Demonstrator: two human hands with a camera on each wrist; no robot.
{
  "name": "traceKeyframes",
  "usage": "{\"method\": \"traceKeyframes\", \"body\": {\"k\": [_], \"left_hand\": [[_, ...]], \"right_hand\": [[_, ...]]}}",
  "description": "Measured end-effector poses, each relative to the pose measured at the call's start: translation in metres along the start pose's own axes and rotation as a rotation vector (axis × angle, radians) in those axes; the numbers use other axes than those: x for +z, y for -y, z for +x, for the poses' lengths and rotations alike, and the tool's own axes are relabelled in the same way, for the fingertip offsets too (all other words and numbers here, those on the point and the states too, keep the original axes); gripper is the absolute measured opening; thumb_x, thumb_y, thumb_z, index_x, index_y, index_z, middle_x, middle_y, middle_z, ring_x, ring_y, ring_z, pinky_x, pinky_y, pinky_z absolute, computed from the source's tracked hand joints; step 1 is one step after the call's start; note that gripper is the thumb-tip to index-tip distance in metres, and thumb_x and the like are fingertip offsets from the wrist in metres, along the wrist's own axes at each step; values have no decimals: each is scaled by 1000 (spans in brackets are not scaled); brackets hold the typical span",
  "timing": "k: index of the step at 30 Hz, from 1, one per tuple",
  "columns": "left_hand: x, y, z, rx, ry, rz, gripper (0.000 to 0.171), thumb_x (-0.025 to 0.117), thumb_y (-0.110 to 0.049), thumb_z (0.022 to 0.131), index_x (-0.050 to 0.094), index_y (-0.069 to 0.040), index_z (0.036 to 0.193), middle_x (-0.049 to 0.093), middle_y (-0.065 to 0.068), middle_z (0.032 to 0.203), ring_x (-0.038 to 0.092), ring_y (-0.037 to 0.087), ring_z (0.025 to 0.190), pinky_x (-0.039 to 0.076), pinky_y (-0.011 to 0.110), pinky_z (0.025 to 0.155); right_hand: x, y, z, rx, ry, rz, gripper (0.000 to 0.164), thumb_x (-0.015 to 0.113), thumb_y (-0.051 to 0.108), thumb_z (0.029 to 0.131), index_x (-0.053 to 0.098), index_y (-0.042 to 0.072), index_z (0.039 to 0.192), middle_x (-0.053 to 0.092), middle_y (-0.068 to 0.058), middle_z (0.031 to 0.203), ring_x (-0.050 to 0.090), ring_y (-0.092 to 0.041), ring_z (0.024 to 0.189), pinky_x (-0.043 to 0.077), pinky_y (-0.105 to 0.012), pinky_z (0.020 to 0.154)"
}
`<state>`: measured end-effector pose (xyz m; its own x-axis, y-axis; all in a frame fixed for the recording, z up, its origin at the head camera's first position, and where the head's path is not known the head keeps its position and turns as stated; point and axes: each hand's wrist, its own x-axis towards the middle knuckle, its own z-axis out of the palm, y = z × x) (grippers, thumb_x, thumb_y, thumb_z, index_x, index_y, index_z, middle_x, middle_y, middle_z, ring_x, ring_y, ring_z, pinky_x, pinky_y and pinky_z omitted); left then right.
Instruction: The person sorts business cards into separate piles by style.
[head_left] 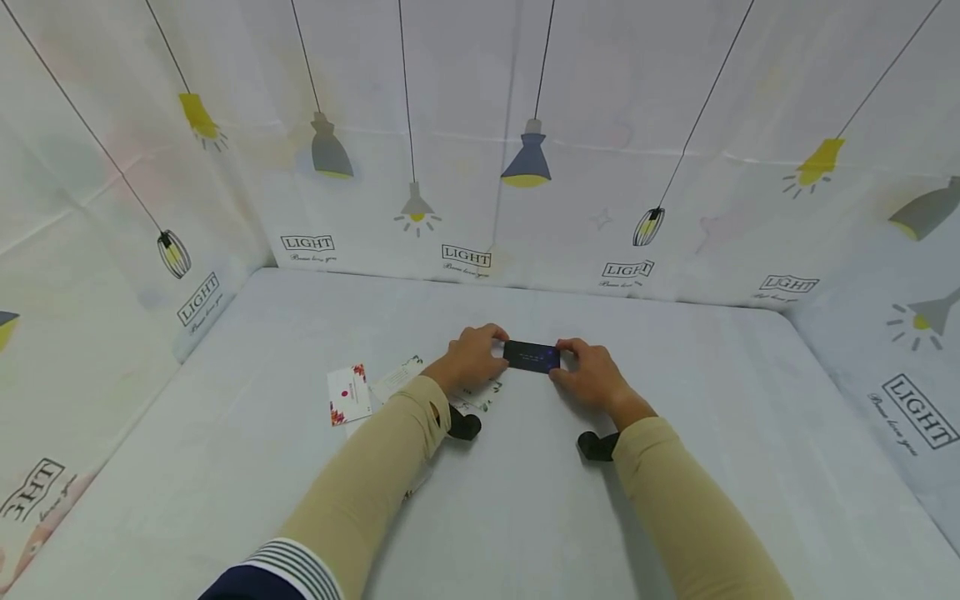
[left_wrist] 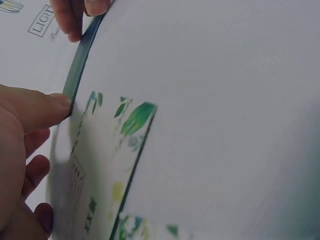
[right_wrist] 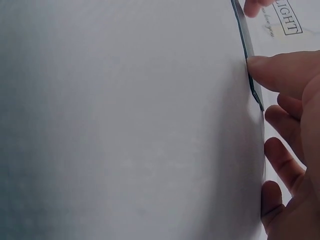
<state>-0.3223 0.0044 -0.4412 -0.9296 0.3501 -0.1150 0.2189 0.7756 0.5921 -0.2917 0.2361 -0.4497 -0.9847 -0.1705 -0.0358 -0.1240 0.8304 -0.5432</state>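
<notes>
A dark card (head_left: 531,357) with small light print and a bluish right end lies between the two hands. My left hand (head_left: 474,358) pinches its left end with thumb and fingertips. At the other end, my right hand (head_left: 594,377) holds the card the same way. Both wrist views catch the card nearly edge-on: as a thin dark strip (left_wrist: 81,67) by the left thumb, and as a narrow edge (right_wrist: 244,37) by the right thumb. Under and beside the left hand lie white cards with green leaf prints (left_wrist: 107,150), partly hidden by the arm.
A white card with red floral corners (head_left: 349,395) lies left of the hands. Next to it is a leaf-printed card (head_left: 397,379). All rest on a white-covered table (head_left: 712,375), enclosed by white cloth walls (head_left: 465,208) printed with lamps.
</notes>
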Motion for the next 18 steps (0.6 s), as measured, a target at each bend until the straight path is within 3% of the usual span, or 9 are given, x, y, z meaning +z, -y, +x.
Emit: {"method": "traceKeyframes", "body": {"k": [3,10,18], "left_hand": [[-5,3,-2,11,3,-11,44,68,-28,95,56,-18,136,54,7,140,46,26,126,29,50,107],[-18,13,-10,39,41,61,42,69,-32,94,57,-21,134,54,7,137,47,26,124,30,49,101],[-39,32,-28,67,80,69,43,75,-32,90,60,-22,129,55,6,135,45,23,125,29,49,100]], "right_hand": [[-1,2,-2,26,13,17,58,65,24,94,47,3,145,45,-27,145,38,-45,136,26,-55,112],[-4,7,-11,42,40,61,63,66,29,95,43,8,149,47,-27,144,40,-44,134,27,-57,111],[-7,25,-23,-9,25,156,64,70,34,92,46,10,146,52,-24,139,48,-41,126,36,-58,103]]}}
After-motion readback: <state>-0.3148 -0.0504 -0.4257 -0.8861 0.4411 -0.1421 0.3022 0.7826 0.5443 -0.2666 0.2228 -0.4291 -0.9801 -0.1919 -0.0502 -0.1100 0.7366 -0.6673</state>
